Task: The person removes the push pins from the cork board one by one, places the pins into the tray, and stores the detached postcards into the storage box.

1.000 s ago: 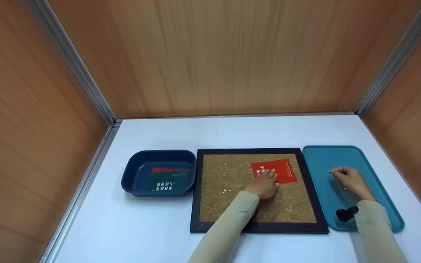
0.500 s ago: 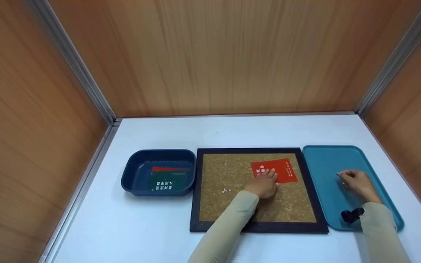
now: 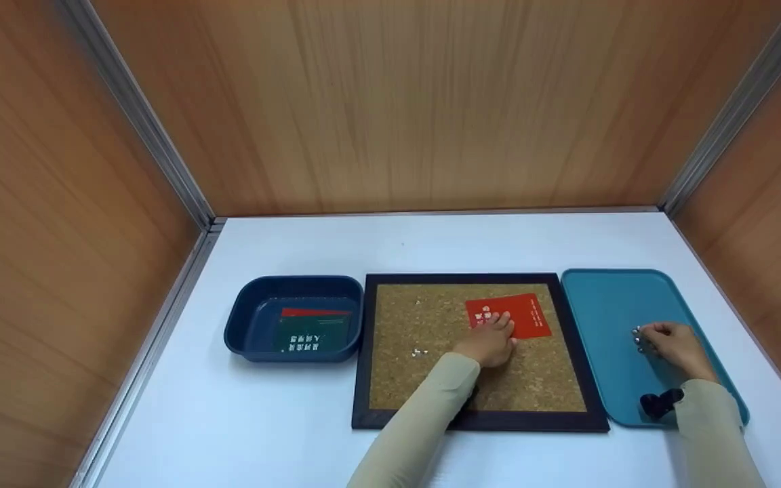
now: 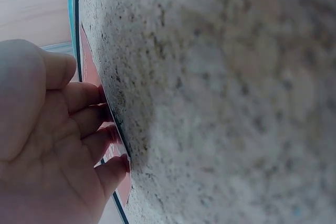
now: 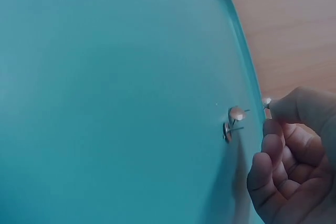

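A red card [image 3: 531,313] with white print lies on the upper right of the framed corkboard [image 3: 424,386]. My left hand [image 3: 489,344] presses its fingertips on the card's lower left part; in the left wrist view the fingers [image 4: 86,121] rest on the card's surface. Over the teal tray [image 3: 617,291], my right hand [image 3: 678,347] pinches a thumbtack [image 5: 267,101] between thumb and index finger, and only its shiny tip end shows. Two loose silver thumbtacks [image 5: 237,114] lie on the tray close to the fingers, pins sticking out sideways.
A dark blue bin [image 3: 245,325] stands left of the board, with a green card [image 3: 312,332] over a red one inside. Small silver pieces [image 3: 419,352] sit on the board's left half. Wooden panels [image 3: 390,108] enclose the white table [image 3: 241,420].
My right hand has drawn back toward the right and slightly nearer over the tray, uncovering the loose thumbtacks. The left hand stays in place on the red card.
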A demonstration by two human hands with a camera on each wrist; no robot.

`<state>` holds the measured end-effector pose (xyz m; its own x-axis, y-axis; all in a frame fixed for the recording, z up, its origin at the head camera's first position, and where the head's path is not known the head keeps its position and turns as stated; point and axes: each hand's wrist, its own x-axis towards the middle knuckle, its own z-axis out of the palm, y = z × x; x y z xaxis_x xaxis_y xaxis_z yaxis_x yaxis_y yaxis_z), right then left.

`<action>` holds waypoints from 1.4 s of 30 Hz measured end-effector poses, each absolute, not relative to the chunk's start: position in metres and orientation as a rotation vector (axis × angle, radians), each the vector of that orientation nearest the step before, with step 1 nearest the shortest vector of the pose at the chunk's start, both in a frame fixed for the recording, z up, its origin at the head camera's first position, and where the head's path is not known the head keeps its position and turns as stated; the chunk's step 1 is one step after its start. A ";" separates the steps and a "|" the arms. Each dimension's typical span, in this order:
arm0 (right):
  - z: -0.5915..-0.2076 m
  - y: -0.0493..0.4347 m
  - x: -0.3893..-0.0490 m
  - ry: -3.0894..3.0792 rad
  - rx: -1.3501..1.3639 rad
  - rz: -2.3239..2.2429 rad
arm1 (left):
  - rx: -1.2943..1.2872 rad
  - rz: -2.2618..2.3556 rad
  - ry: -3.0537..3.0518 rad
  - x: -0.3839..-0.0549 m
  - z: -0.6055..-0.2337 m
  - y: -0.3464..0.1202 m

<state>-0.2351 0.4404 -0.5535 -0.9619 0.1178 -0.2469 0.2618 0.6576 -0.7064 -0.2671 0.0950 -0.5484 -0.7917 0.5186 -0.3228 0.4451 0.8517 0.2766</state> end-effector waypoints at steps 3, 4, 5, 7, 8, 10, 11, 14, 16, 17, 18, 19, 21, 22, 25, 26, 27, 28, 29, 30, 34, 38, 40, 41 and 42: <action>-0.555 0.442 -0.234 2.698 0.328 -1.176 | 0.732 0.252 2.636 -0.268 -0.548 0.095; -0.556 0.442 -0.234 2.696 0.332 -1.179 | 0.731 0.251 2.637 -0.268 -0.548 0.095; -0.556 0.442 -0.234 2.692 0.338 -1.184 | 0.729 0.251 2.637 -0.268 -0.548 0.095; -0.557 0.442 -0.233 2.684 0.352 -1.193 | 0.724 0.251 2.634 -0.268 -0.547 0.095; -0.557 0.443 -0.233 2.681 0.355 -1.197 | 0.719 0.251 2.633 -0.268 -0.547 0.095; -0.558 0.443 -0.233 2.674 0.358 -1.205 | 0.713 0.255 2.627 -0.267 -0.547 0.095; -0.558 0.443 -0.234 2.669 0.362 -1.210 | 0.710 0.258 2.626 -0.267 -0.546 0.095; -0.560 0.444 -0.234 2.663 0.355 -1.209 | 0.706 0.265 2.626 -0.267 -0.546 0.095; -0.560 0.444 -0.233 2.665 0.355 -1.205 | 0.703 0.270 2.624 -0.267 -0.547 0.095; -0.560 0.444 -0.233 2.669 0.353 -1.202 | 0.699 0.270 2.625 -0.268 -0.547 0.095; -0.560 0.444 -0.233 2.673 0.348 -1.198 | 0.697 0.271 2.625 -0.268 -0.547 0.095; -0.560 0.444 -0.233 2.675 0.345 -1.196 | 0.695 0.269 2.625 -0.268 -0.547 0.095; -0.561 0.444 -0.233 2.679 0.344 -1.193 | 0.692 0.264 2.624 -0.267 -0.547 0.095; -0.560 0.444 -0.232 2.678 0.345 -1.196 | 0.693 0.259 2.625 -0.267 -0.547 0.095; -0.561 0.445 -0.232 2.674 0.334 -1.204 | 0.698 0.253 2.629 -0.267 -0.546 0.095; -0.561 0.445 -0.232 2.677 0.336 -1.205 | 0.700 0.255 2.628 -0.267 -0.546 0.095; -0.562 0.444 -0.231 2.682 0.338 -1.208 | 0.708 0.255 2.629 -0.267 -0.546 0.095; -0.562 0.444 -0.231 2.687 0.340 -1.211 | 0.715 0.255 2.632 -0.267 -0.546 0.094; -0.562 0.444 -0.231 2.693 0.340 -1.210 | 0.722 0.256 2.634 -0.267 -0.546 0.094; -0.562 0.444 -0.231 2.697 0.344 -1.214 | 0.729 0.256 2.635 -0.267 -0.545 0.094; -0.562 0.443 -0.231 2.707 0.358 -1.212 | 0.742 0.259 2.639 -0.266 -0.545 0.094; -0.562 0.444 -0.231 2.701 0.367 -1.199 | 0.726 0.265 2.639 -0.266 -0.545 0.093; -0.561 0.444 -0.231 2.701 0.376 -1.190 | 0.723 0.267 2.640 -0.266 -0.544 0.093; -0.561 0.443 -0.232 2.702 0.379 -1.191 | 0.721 0.268 2.640 -0.266 -0.545 0.093; -0.560 0.443 -0.232 2.700 0.385 -1.196 | 0.721 0.269 2.637 -0.266 -0.545 0.094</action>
<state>-0.2316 0.4426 -0.5602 -0.9534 0.1673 -0.2512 0.2985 0.6463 -0.7023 -0.2662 0.0937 -0.5453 -0.7907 0.5223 -0.3194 0.4472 0.8490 0.2813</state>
